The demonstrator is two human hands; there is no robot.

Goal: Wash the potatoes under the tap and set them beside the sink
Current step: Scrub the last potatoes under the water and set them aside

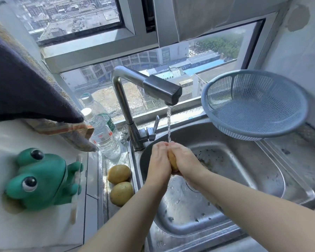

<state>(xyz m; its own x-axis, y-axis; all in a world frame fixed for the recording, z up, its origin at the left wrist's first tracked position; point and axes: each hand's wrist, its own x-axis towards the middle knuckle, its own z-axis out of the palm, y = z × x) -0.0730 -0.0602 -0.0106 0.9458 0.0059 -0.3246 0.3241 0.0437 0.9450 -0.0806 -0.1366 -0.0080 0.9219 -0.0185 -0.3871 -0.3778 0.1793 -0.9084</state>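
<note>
Over the sink (pixel 225 160), the left hand (pixel 159 160) and right hand (pixel 186 160) both clasp one potato (pixel 172 161), fingers curled round it. It stands upright between the palms, with only a narrow strip showing. Water (pixel 169 124) from the tap (pixel 145 84) at the sink's back rim lands on the fingertips above it. A second potato (pixel 119 174) and a third potato (pixel 121 193) lie side by side on the sink's left ledge. A blue colander (pixel 253 106) leans tilted at the sink's back right.
</note>
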